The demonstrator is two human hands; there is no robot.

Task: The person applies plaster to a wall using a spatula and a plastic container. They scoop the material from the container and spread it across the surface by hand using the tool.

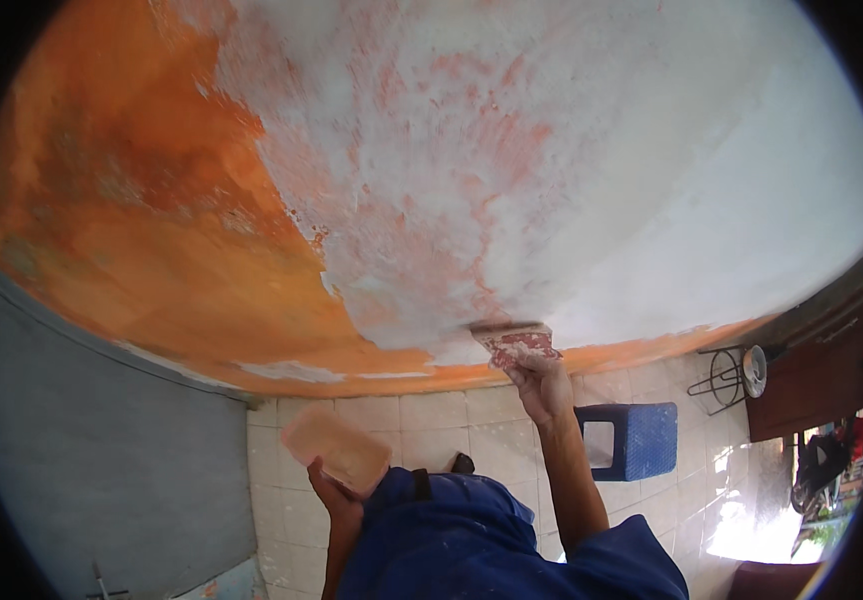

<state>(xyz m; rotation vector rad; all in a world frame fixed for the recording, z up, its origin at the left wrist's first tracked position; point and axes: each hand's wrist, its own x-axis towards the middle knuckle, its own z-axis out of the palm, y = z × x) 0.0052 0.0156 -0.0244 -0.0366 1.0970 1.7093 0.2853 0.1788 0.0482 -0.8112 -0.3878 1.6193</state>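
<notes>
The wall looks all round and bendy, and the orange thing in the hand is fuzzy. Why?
Head view: the fisheye lens curves the wall; the orange board in the left hand is blurred; sunlight glares on the floor tiles.

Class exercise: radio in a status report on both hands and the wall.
Right hand presses scraper on wall, at white skim's lower edge. Left hand holds flat orange board low. Blue stool on floor, clear of hands.
</notes>
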